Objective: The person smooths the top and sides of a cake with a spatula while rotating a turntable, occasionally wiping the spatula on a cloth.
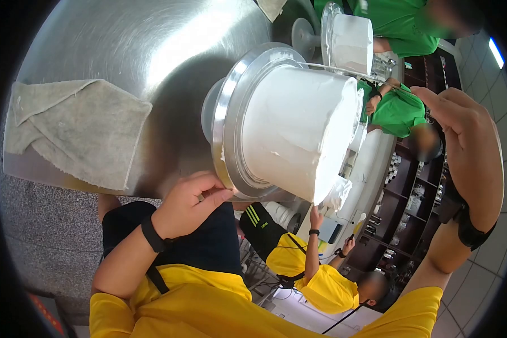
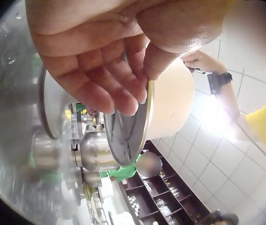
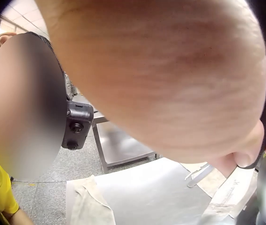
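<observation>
A tall cake [image 1: 293,124] coated in smooth white cream stands on a metal-rimmed turntable [image 1: 222,121]; the head view shows it lying sideways. Its upper edge carries a ragged ridge of cream. My left hand [image 1: 188,203] pinches the turntable's rim between thumb and fingertips, also seen close up in the left wrist view. Raised beside the cake's top, my right hand [image 1: 462,127] grips a thin palette knife [image 1: 349,71], seen nearly edge-on across the cake's far side. The palm and wrist fill most of the right wrist view, hiding the cake there.
A folded beige cloth [image 1: 79,132] lies on the steel table [image 1: 191,34], near its edge. Further along stands another white cake [image 1: 352,44] on a turntable, beside a person in green [image 1: 397,28]. A person in yellow [image 1: 327,287] works close by, with dark shelves [image 1: 397,197] behind.
</observation>
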A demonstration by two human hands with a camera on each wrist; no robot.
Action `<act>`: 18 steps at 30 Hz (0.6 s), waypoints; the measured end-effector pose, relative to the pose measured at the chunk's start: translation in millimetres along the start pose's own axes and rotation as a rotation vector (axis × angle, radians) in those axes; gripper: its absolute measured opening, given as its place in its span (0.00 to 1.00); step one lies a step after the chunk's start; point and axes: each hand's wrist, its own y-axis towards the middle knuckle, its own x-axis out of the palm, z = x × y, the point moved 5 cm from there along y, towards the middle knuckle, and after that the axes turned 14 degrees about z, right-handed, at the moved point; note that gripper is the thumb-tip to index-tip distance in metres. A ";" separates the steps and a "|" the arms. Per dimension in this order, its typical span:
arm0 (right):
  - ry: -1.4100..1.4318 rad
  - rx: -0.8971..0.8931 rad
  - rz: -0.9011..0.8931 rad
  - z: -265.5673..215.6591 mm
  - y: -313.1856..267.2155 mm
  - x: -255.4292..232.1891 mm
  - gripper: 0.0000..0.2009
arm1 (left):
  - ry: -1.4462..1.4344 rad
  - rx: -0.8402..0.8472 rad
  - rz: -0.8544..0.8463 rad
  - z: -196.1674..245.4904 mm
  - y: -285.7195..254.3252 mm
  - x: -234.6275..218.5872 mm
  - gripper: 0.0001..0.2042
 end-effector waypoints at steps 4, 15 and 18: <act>-0.019 -0.023 -0.007 -0.3 1.4 -0.8 0.20 | 0.007 0.015 -0.003 0.9 1.3 -0.5 0.09; -0.025 -0.058 -0.012 -2.3 -1.7 1.5 0.20 | 0.035 0.027 0.017 8.2 3.0 -6.0 0.09; -0.038 -0.082 0.001 -3.9 -3.2 1.5 0.20 | 0.022 0.033 0.023 10.2 3.5 -7.2 0.09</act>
